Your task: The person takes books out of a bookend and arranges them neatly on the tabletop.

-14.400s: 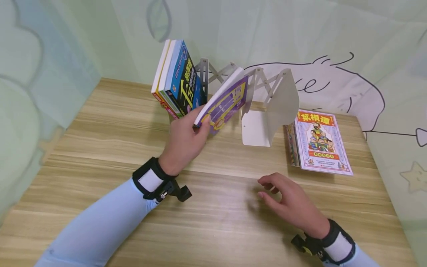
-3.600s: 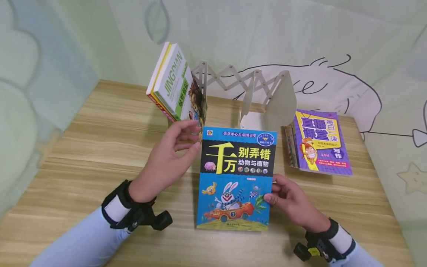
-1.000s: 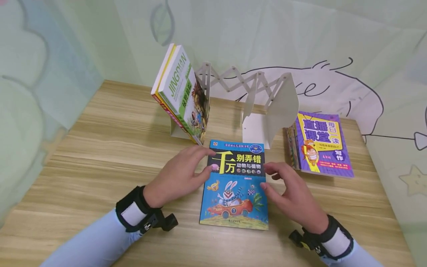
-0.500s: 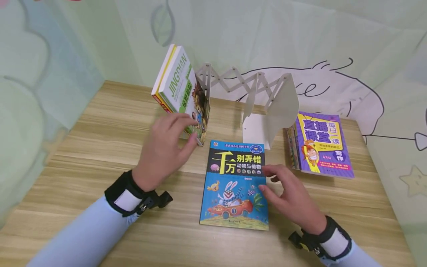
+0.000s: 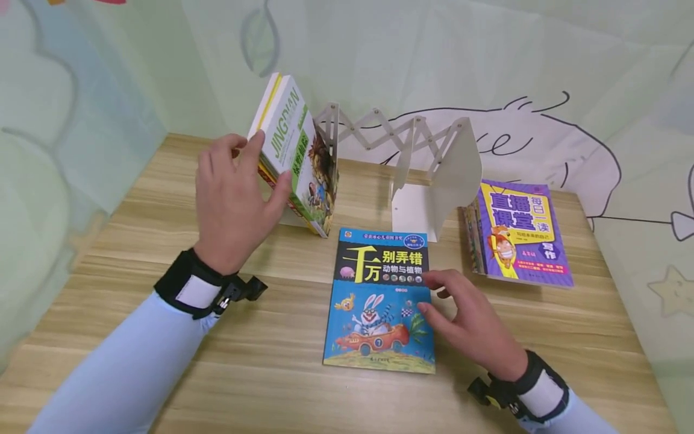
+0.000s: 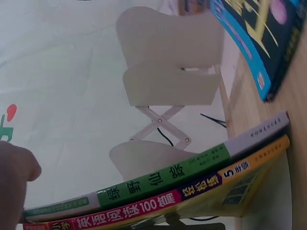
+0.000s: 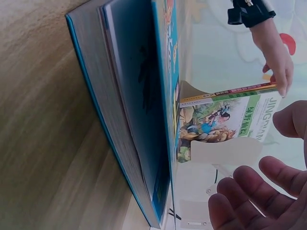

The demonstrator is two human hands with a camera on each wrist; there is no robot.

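Observation:
My left hand (image 5: 233,193) is at the upper edge of the upright books in the bookend. Its index fingertip is at the top corner of the white JINGDIAN book (image 5: 293,138), with the thumb in front of that cover. A yellow-and-red spined book (image 6: 144,211) stands behind it. In the left wrist view, the thumb (image 6: 19,165) shows apart from the spines. A blue book (image 5: 379,301) with a rabbit in a car lies on the table. My right hand (image 5: 472,319) hovers by its right edge, fingers loosely bent and holding nothing; in the right wrist view its cover stands slightly lifted.
The extendable metal bookend (image 5: 458,163) runs along the back with its scissor links (image 5: 374,129). On the right lies a stack of books topped by a purple and yellow one (image 5: 523,235). A printed cloth (image 5: 379,54) hangs behind the wooden table (image 5: 244,361).
The blue book has gone from the bookend to the table, and the purple book onto the right stack. Lately my left hand has left the blue book for the upright books' top.

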